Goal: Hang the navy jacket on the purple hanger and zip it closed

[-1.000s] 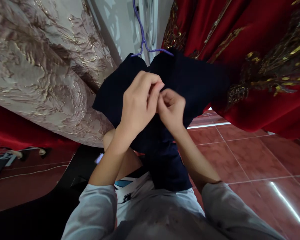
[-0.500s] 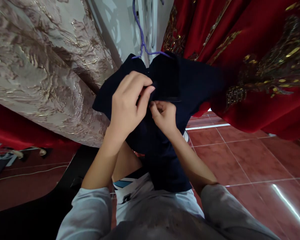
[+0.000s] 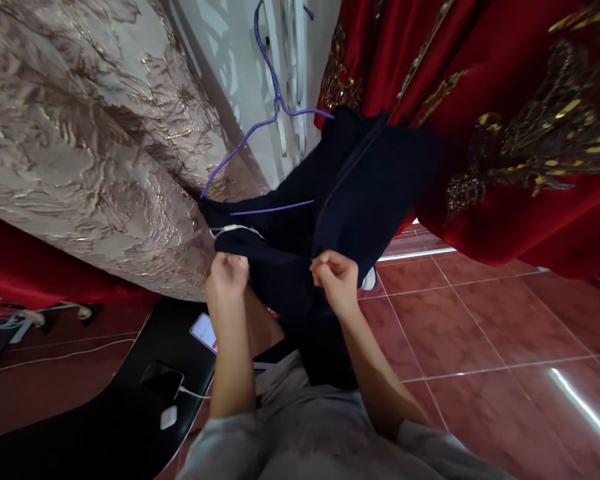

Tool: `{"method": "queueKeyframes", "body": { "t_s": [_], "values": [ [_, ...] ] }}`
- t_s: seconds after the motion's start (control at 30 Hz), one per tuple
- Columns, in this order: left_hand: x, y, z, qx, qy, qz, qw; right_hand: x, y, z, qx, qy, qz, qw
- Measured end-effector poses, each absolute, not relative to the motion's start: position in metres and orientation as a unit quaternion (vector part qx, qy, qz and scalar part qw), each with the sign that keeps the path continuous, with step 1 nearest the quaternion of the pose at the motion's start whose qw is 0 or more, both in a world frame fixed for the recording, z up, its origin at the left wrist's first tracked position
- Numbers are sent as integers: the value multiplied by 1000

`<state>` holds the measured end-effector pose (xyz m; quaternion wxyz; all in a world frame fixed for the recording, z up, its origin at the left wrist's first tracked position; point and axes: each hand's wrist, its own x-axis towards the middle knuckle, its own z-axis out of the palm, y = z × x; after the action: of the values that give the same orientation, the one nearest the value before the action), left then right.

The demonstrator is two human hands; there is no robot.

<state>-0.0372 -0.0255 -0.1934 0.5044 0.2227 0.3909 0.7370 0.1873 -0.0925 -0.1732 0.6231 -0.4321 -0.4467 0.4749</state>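
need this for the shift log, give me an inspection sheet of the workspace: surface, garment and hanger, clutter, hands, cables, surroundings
surface: red tiled floor, glossy with light streaks; black seat at lower left.
job's things: dark navy garment on a purple hanger, its front opened apart.
clutter: phone and a small white charger on the black seat.
hands: left hand and right hand each pinch a lower edge of the dark navy garment.
cables: white cable across the floor at left.
surroundings: beige brocade fabric at left, red gold-embroidered dress at right, white wall between.
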Motion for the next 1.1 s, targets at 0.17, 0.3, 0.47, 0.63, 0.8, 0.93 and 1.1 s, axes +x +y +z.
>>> {"method": "queueKeyframes", "body": {
  "t_s": [0.17,0.3,0.47,0.63,0.8,0.93,1.1],
  "values": [
    [-14,-91,-211,269,435,699,499,210,-106,-196,-459,-432,435,644],
    [-1,-113,-184,427,416,640,485,205,-113,-178,-450,-514,362,635],
    [24,-132,-138,631,377,581,350,188,-130,-161,-323,-626,501,503],
    [21,-108,-119,727,384,512,249,185,-117,-146,-255,-493,695,457],
    [-4,-77,-141,799,324,301,408,211,-91,-116,-198,-565,726,337],
    [-35,-71,-165,850,380,180,316,233,-70,-87,-198,-693,610,330],
    [-86,-59,-168,824,508,108,228,229,-1,-78,-312,-691,370,536]
  ]
}}
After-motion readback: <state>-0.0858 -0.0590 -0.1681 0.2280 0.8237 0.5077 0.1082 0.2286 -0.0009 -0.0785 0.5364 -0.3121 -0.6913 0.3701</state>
